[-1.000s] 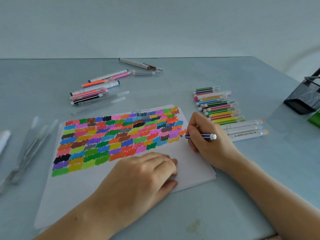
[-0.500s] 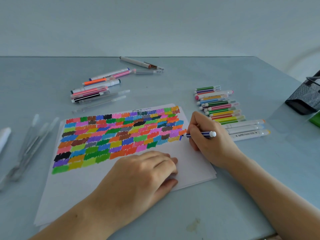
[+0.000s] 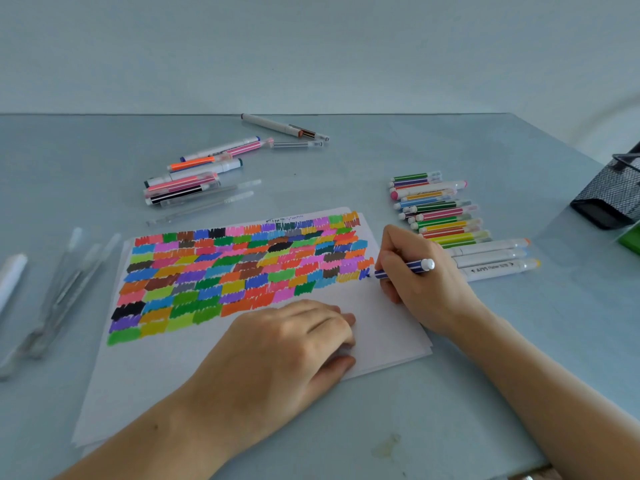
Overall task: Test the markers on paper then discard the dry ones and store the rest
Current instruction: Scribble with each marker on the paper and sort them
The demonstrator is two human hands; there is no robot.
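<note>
A white paper sheet [image 3: 388,327] lies on the table, its upper half filled with rows of coloured scribble patches. My right hand [image 3: 420,282] grips a dark blue striped marker [image 3: 405,268], whose tip touches the paper at a fresh blue mark by the right end of the patches. My left hand [image 3: 287,344] rests on the paper's lower part, fingers curled, holding it down. A neat row of capped markers [image 3: 440,216] lies to the right of the paper. Another loose group of markers [image 3: 197,174] sits behind the paper.
Several clear marker caps [image 3: 65,282] and a white object [image 3: 10,278] lie at the left. A black mesh holder [image 3: 613,192] and something green [image 3: 632,237] stand at the right edge. The grey table [image 3: 519,358] ends near the bottom right.
My right hand has shifted slightly as the blue marker scribbles; a small blue mark has appeared at the patches' right end. The left hand stays on the paper.
</note>
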